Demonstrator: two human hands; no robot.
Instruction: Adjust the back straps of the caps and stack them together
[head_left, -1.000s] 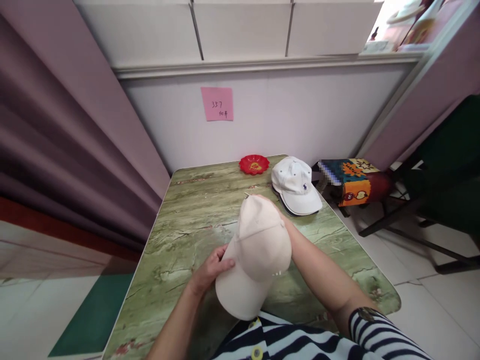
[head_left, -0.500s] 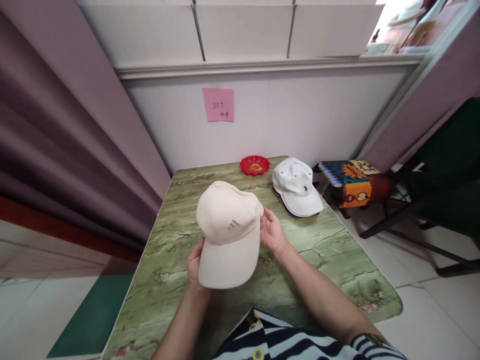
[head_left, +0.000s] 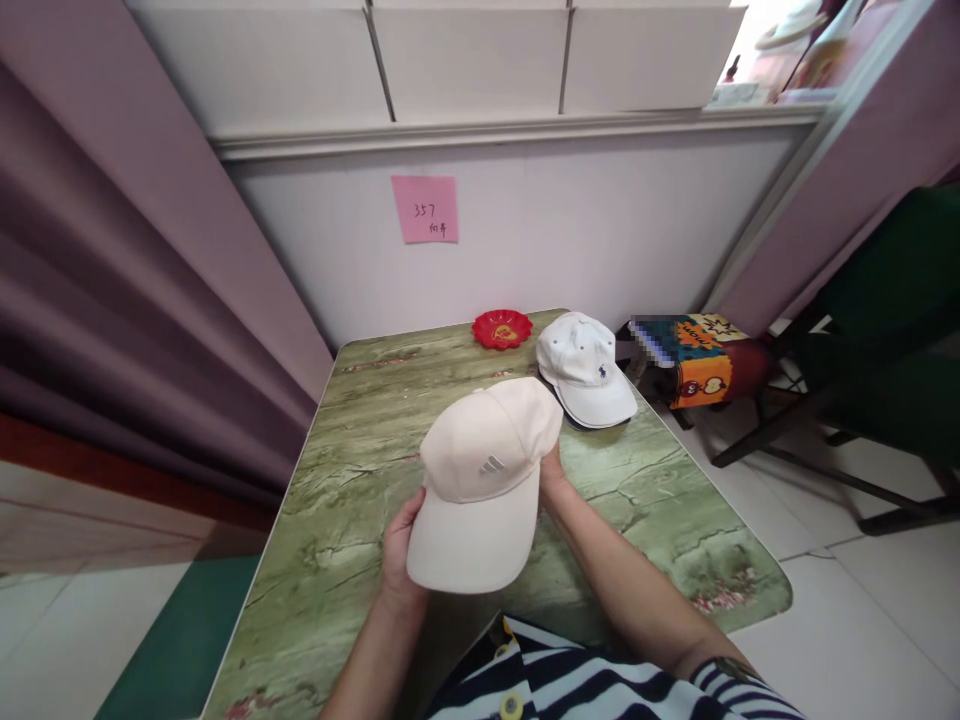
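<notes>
A cream baseball cap (head_left: 480, 480) with a grey three-stripe logo is held above the green table (head_left: 337, 500), its brim pointing toward me. My left hand (head_left: 405, 545) grips the left edge of the brim, thumb along the side and the other fingers hidden beneath. On the far side of the cap, my right hand (head_left: 553, 472) reaches behind and under the crown; its fingers are hidden by the cap. Just beyond it, a white cap (head_left: 581, 365) with a small dark blue emblem lies on top of a dark cap (head_left: 600, 426), of which only an edge shows.
A red scalloped dish (head_left: 501, 329) stands at the table's back edge. Behind is a white wall with a pink note (head_left: 425, 209). To the right are a stool with a colourful cover (head_left: 701, 360) and a dark chair (head_left: 877, 370). A purple curtain (head_left: 150, 260) hangs on the left.
The cream cap has shifted right and its crown has turned and filled out. My right hand has gone from the cap's side edge to inside or behind the crown. The view has moved slightly.
</notes>
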